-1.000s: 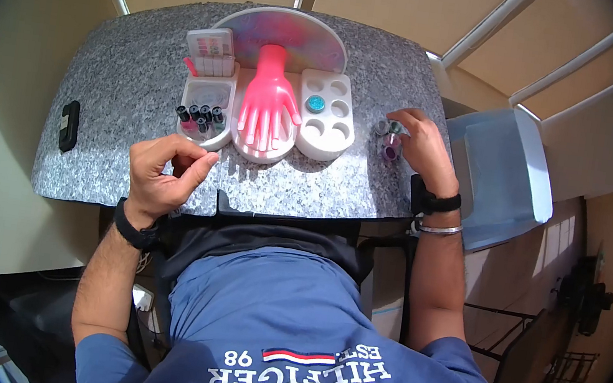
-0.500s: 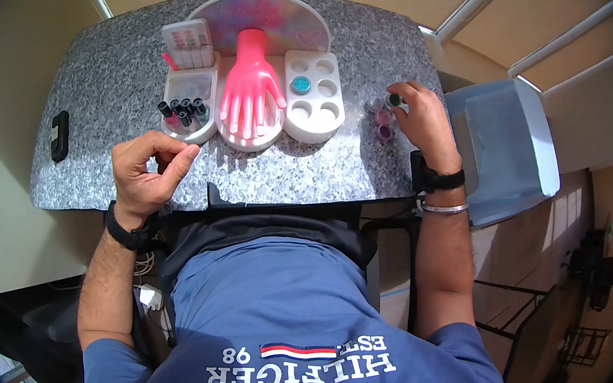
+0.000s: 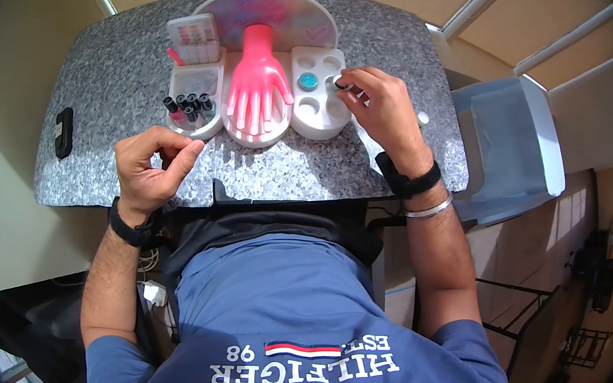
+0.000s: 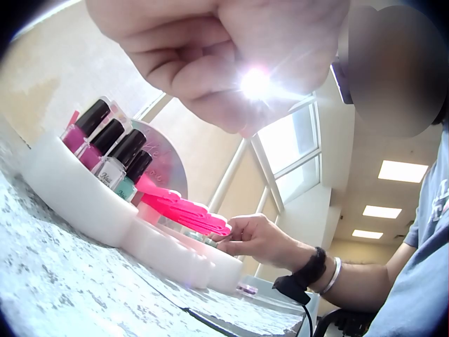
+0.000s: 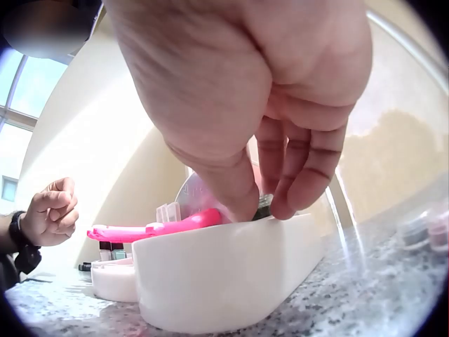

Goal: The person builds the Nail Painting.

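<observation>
My right hand (image 3: 388, 109) (image 5: 245, 91) pinches a small dark green jar (image 3: 340, 85) (image 5: 263, 208) at the middle right well of the white tray (image 3: 321, 130) (image 5: 203, 277). Beside it, a teal glitter jar (image 3: 308, 82) occupies another well. A pink model hand (image 3: 259, 81) lies palm down, fingers toward me, left of that tray. Dark-capped polish bottles (image 3: 190, 106) (image 4: 126, 151) stand in the left compartment. Near the table's front, my left hand (image 3: 151, 169) (image 4: 231, 56) has curled fingers with the thumb against them, holding nothing visible.
A black object (image 3: 63, 132) lies at the table's far left. To the right is a small jar (image 3: 423, 118), partly beyond my forearm; a blue bin (image 3: 513, 149) stands past the right edge. A clear box (image 3: 193, 39) leans upright behind the bottles.
My right hand has moved left from the group of jars to the white tray, bringing the dark green jar along. The left hand keeps its curled pose.
</observation>
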`<state>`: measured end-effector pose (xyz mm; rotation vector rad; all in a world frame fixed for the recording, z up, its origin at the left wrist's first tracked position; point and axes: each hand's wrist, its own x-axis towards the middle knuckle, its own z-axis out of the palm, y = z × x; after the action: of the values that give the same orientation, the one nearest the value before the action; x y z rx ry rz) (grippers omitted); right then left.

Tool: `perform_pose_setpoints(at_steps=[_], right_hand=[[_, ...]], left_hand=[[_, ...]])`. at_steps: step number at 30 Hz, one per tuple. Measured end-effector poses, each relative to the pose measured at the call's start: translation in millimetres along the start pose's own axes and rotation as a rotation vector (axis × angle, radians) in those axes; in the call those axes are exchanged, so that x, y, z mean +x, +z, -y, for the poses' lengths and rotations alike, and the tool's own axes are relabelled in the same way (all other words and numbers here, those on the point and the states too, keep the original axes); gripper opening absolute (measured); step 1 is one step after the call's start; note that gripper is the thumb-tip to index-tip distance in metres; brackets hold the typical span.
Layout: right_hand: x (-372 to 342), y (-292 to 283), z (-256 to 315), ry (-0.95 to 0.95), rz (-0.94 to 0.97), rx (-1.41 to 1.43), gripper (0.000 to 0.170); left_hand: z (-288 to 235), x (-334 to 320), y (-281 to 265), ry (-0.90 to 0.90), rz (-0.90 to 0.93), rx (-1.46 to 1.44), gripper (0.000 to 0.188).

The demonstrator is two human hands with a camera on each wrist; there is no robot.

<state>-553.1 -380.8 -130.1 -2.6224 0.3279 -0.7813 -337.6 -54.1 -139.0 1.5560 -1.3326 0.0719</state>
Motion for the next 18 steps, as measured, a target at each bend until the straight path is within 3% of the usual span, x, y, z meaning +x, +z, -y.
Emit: perform_pose_setpoints(at_steps=[6, 12, 18], right_hand=[[1, 13, 2, -0.057, -0.061, -0.112, 0.012], [-7, 9, 7, -0.028, -0.005, -0.125, 0.020], [-14, -20, -8, -0.073, 0.006, -0.120, 0.021]], left_hand=[[0, -1, 2, -0.018, 0.003, -0.011, 0.013], [-1, -1, 3, -0.001, 0.002, 0.003, 0.013], [0, -1, 0, -0.002, 0.006, 0.007, 0.014]])
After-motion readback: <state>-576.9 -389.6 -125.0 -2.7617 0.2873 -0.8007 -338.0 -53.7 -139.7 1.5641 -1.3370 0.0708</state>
